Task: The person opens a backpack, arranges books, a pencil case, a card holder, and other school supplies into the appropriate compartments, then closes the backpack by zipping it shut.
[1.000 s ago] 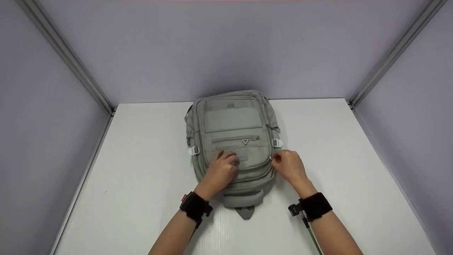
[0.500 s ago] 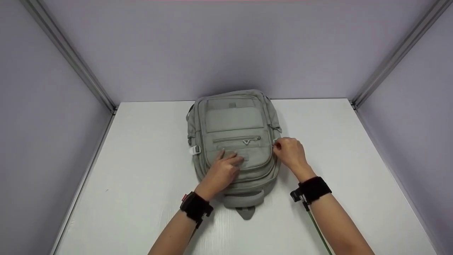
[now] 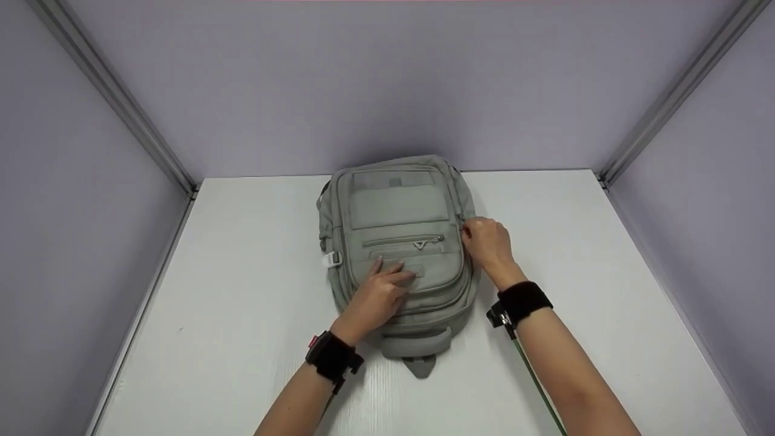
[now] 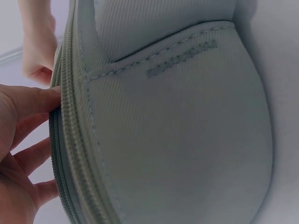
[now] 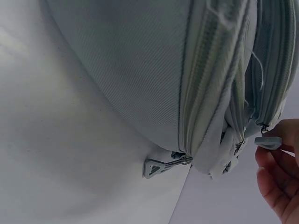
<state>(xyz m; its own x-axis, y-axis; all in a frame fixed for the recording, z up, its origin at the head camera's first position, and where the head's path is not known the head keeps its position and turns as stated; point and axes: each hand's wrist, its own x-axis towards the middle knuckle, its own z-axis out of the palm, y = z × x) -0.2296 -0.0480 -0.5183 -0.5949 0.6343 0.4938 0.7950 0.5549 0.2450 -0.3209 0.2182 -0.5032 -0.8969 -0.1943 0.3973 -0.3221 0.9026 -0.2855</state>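
Observation:
A grey-green backpack (image 3: 399, 206) lies front side up, its top handle (image 3: 418, 345) toward me. My left hand (image 3: 378, 297) rests on its lower front with the fingers spread; the left wrist view shows these fingertips against the front panel beside a zipper (image 4: 70, 112). At the bag's right edge, my right hand (image 3: 489, 245) pinches a zipper pull (image 5: 268, 142) between thumb and fingers. The teeth of that front zipper (image 5: 282, 60) run up from the pull. Another triangular pull (image 5: 154, 168) hangs loose from a neighbouring zipper. My right hand hides the right buckle.
The backpack lies on a white table (image 3: 254, 242), its far end near the back wall (image 3: 387, 79). Side panels (image 3: 696, 181) stand left and right. A white buckle (image 3: 332, 259) sits on the bag's left side. A green cable (image 3: 539, 381) trails from the right wrist camera.
My right hand has moved away from me along the bag's right edge with the zipper pull. The left hand's fingers have spread a little and it stays in place.

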